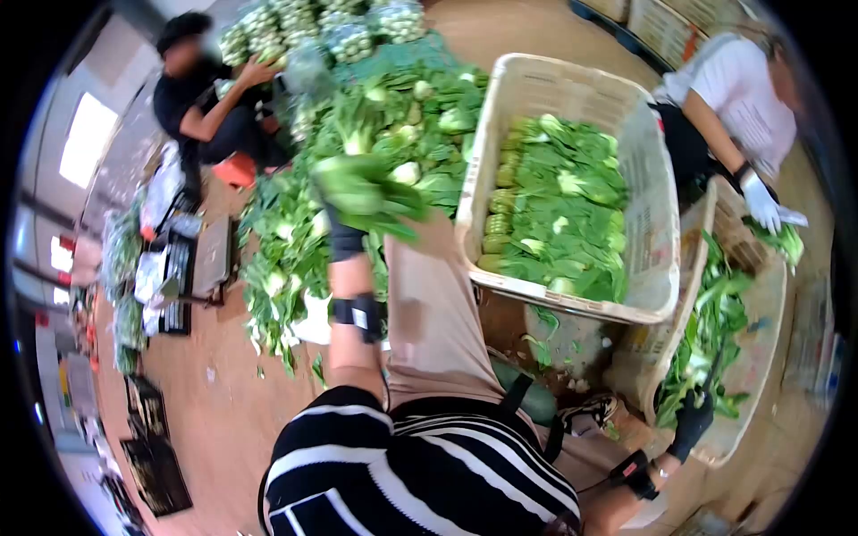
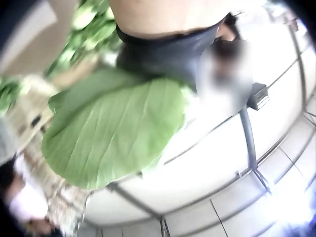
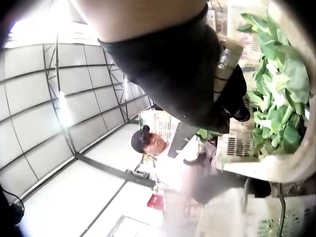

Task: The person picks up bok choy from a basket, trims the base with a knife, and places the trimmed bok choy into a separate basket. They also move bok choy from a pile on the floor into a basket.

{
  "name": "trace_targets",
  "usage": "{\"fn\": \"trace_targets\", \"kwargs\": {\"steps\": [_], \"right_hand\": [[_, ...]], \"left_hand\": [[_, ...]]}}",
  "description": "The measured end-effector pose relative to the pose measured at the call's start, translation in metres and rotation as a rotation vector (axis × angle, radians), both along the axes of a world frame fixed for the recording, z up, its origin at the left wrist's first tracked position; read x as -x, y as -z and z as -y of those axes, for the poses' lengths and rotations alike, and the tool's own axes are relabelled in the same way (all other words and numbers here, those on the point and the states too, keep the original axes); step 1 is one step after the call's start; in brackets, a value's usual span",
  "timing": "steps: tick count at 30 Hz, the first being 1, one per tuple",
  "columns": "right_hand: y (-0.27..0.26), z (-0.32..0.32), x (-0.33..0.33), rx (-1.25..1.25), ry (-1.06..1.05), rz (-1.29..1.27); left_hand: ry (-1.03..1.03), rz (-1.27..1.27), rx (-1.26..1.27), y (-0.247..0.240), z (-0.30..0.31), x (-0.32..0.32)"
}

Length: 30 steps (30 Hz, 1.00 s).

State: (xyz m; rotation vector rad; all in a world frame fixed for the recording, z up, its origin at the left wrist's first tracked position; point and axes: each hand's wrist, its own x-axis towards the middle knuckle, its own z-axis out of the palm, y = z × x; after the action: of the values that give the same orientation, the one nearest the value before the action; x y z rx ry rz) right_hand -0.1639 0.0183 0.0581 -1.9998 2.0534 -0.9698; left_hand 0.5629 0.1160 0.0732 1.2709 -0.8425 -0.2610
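Observation:
My black-gloved left hand [image 1: 344, 234] grips a head of bok choy [image 1: 362, 192], blurred, above the heap of bok choy [image 1: 286, 246]. Its broad leaf [image 2: 116, 128] fills much of the left wrist view; the fingers are largely hidden there. My right hand [image 1: 693, 422], gloved in black too, is at the near end of a cream crate [image 1: 755, 357] holding loose greens [image 1: 706, 348]. A knife is in its grip: the tape-wrapped handle [image 3: 227, 61] shows beside the fingers, and the flat blade [image 3: 182, 138] extends past the glove.
Before me stands a large white crate [image 1: 572, 299] packed with rows of bok choy. At right, a person [image 1: 728, 94] in a white glove holds greens over the cream crate. Another person [image 1: 201, 116] sits at upper left near bagged vegetables [image 1: 344, 40]. A scale [image 1: 213, 255] is at left.

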Motion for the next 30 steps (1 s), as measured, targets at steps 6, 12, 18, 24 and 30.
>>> {"fn": "trace_targets", "kwargs": {"steps": [6,12,18,24,30], "right_hand": [[-0.033,-0.006,-0.058,-0.292,-0.068,0.037],[-0.071,0.003,-0.053,-0.399,-0.120,0.292],[-0.049,0.032,-0.050,-0.312,0.003,0.193],[-0.064,0.047,-0.091,-0.304,-0.040,-0.032],[-0.068,0.057,-0.093,-0.403,-0.030,-0.027]], "left_hand": [[-0.731,0.999,-0.606,0.110,-0.097,-0.212],[-0.237,-0.232,-0.060,0.043,0.016,-0.206],[0.879,0.051,-0.409,0.008,0.267,0.046],[0.618,1.098,-0.773,0.167,0.408,0.193],[0.554,0.857,-0.970,0.212,0.444,0.229]]}}
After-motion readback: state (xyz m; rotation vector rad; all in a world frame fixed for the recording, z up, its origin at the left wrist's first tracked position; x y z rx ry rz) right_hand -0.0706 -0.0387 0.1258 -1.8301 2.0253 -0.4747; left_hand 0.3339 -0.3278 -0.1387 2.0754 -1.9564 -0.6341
